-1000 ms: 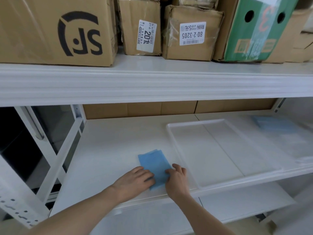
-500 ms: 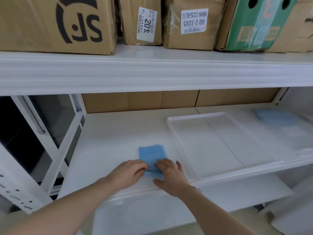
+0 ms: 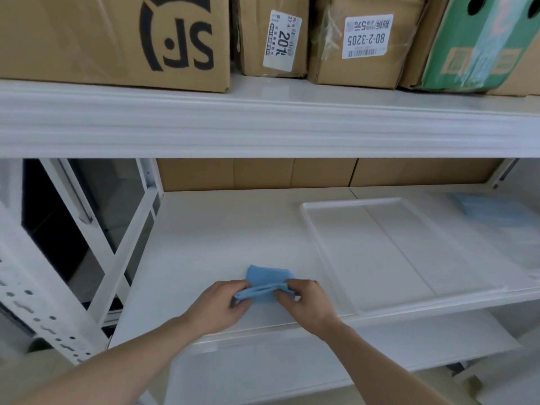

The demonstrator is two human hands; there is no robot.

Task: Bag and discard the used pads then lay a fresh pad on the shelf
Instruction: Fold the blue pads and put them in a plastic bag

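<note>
Two hands pinch one folded blue pad (image 3: 267, 280) at the front of the white shelf (image 3: 210, 238): left hand (image 3: 217, 306) on its left end, right hand (image 3: 305, 302) on its right. A white tray (image 3: 377, 252) lies right of the pad; cardboard boxes (image 3: 114, 39) stand above it.

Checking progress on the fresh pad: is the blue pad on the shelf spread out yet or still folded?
Still folded. The blue pad is a small packet; left hand and right hand pinch its raised near edge.

White shelf (image 3: 204, 244) bears folded blue pad (image 3: 267, 277) and clear tray (image 3: 380, 258).
</note>
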